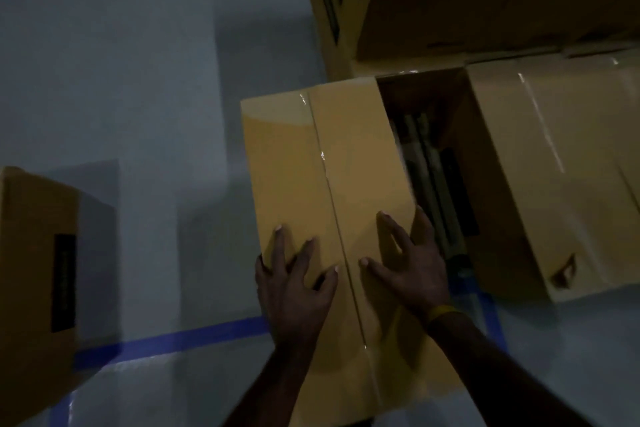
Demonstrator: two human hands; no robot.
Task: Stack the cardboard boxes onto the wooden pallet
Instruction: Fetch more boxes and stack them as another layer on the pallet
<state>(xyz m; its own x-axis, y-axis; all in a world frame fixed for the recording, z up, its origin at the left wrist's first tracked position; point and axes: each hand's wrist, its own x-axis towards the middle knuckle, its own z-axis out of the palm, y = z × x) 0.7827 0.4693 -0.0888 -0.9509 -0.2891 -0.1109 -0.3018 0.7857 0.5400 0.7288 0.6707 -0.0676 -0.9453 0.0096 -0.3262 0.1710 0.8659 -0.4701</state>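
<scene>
The head view looked steeply down on a tan, taped, oblong cardboard box [329,184] directly below the person, with both hands laid flat on its near end. The left hand [294,288] rested with fingers spread and straight on the left flap, and the right hand [408,267] lay likewise splayed on the right flap, thumb reaching toward the box's right edge; neither hand curled round anything, they only pressed on the lid, one each side of the glossy tape seam [339,218]. The box's long axis ran away from the person, slightly tilted toward the upper left, so the hands sat at the near short end and the far end pointed toward the stacked cardboard boxes [485,3] ahead. Just to its right was a dark gap [433,163] where pale slats, probably of the wooden pallet, showed below, and across that gap a second tan cardboard box [554,166] lay at a similar angle. The gap was nearer the right hand, so I judged that any sideways closing push would fall mostly to the left hand, with the right steering. Whether the box already sat fully on the pallet could not be told in the dim light. Another brown cardboard box with a dark label [38,281] stood well apart to the left on the grey floor [138,114], beside a strip of blue floor tape [194,333].
</scene>
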